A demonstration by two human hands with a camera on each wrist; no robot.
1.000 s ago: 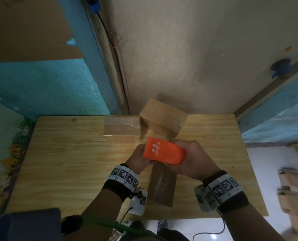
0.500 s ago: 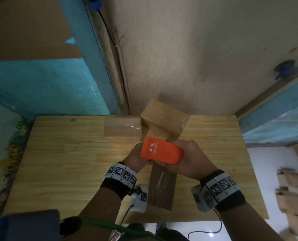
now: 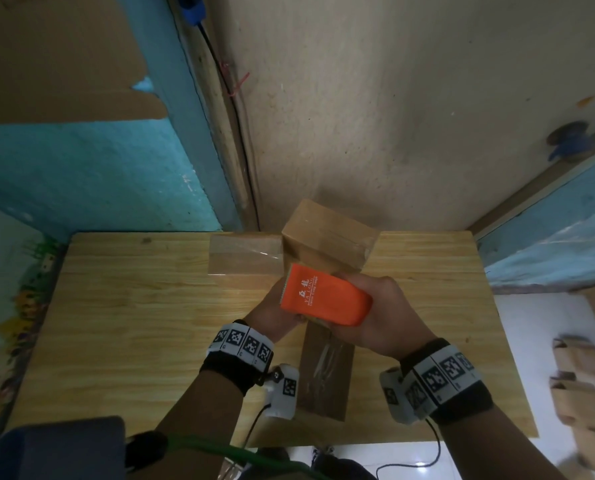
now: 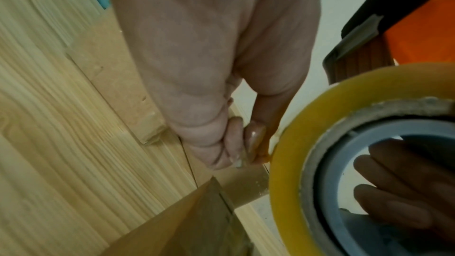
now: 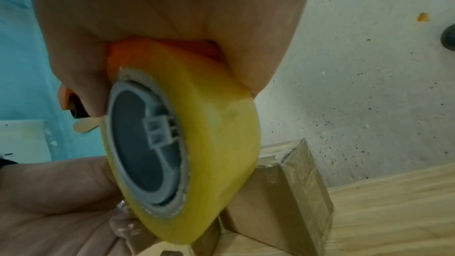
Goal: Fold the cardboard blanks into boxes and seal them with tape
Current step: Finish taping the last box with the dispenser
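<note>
Right wrist: yellowish tape roll [image 5: 216, 163] in orange dispenser [image 3: 324, 299].

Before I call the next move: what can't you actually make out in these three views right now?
- Tape end: the left hand pinches at the roll; its fingertips hide whether tape is lifted.
- Near box: the head view shows tape along its top; the dispenser and both hands cover its far end.
- Right hand: its grip under the dispenser is hidden in the head view.
- Cardboard on the floor: blurred and cut off by the right edge.
</note>
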